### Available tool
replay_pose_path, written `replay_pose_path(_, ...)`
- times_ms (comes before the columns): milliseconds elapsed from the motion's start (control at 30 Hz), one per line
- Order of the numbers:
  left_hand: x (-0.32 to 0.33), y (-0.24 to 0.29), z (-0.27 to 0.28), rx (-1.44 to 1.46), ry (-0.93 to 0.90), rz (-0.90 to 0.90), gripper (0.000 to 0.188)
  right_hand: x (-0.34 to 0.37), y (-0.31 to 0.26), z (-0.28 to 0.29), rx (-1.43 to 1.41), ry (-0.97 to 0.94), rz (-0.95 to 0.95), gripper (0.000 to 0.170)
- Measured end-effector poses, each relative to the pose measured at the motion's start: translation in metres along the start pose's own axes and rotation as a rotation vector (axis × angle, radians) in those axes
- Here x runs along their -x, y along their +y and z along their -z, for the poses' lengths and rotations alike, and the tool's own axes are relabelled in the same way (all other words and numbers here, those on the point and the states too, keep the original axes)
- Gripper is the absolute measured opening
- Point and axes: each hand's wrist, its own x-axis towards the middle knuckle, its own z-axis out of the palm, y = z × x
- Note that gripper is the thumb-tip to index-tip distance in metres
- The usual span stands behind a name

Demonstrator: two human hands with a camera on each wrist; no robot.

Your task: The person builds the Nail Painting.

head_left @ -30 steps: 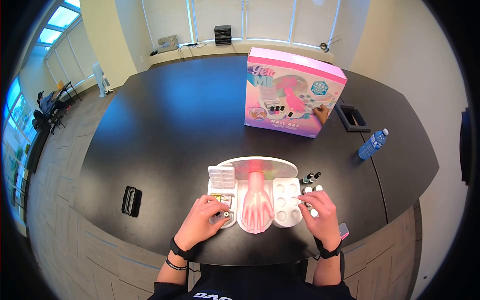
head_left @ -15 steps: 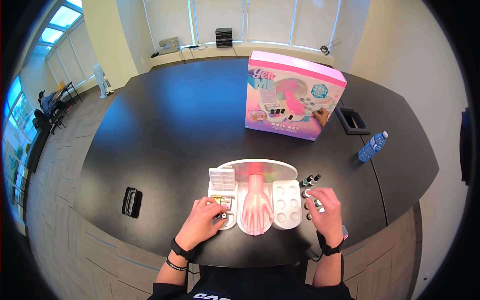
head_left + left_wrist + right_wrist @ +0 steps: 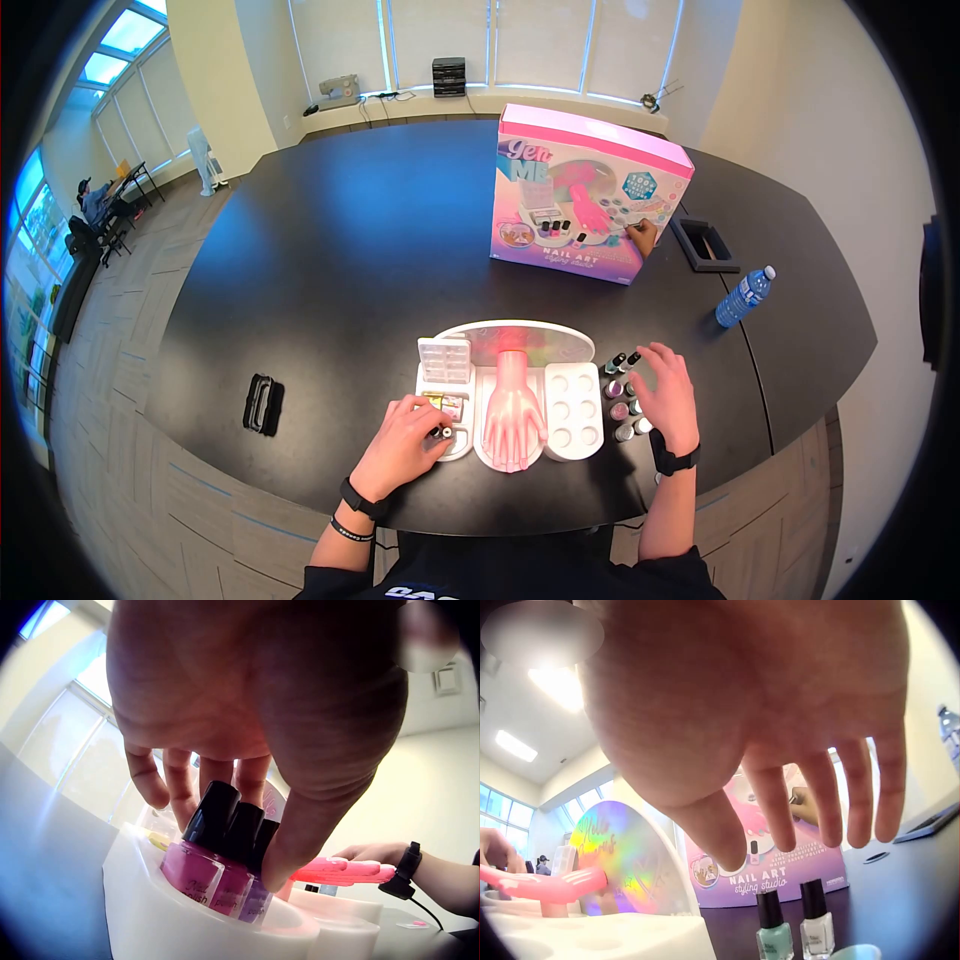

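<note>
At the white stand (image 3: pixel 150 922), the left hand (image 3: pixel 398 448) pinches one of three bottles (image 3: pixel 241 891) already in, while two more bottles (image 3: pixel 775 940) sit outside near the wide-open right hand (image 3: pixel 672 400).

The person wore a black shirt (image 3: pixel 500 568) with white lettering (image 3: pixel 425 593) across the front, only partly visible, and dark sleeves (image 3: pixel 335 582) that ended above the forearms. A wide black strap (image 3: pixel 360 500) encircled the left wrist, above a thin black band (image 3: pixel 352 533) with pale markings. A matching wide strap (image 3: pixel 675 459) encircled the right wrist, bearing a dark angular unit (image 3: pixel 396 888) and a thin black cable (image 3: pixel 427 916).
</note>
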Motion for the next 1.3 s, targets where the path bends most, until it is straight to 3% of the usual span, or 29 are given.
replay_pose_path(300, 0.001, 0.004, 0.006, -0.004, 0.014, -0.014, 0.039, -0.003, 0.008, -0.018, -0.014, -0.090, -0.054, 0.044)
replay_pose_path(833, 0.005, 0.007, 0.014, -0.010, 0.059, -0.008, 0.043, -0.001, 0.008, -0.020, 0.032, -0.110, -0.079, 0.044)
replay_pose_path(1100, 0.006, 0.012, 0.018, -0.018, 0.105, -0.015, 0.054, 0.003, -0.002, -0.005, 0.000, 0.133, 0.022, 0.041)
replay_pose_path(1300, 0.004, 0.013, 0.016, -0.032, 0.155, -0.012, 0.055, 0.010, -0.027, 0.017, -0.062, 0.203, 0.094, 0.039)
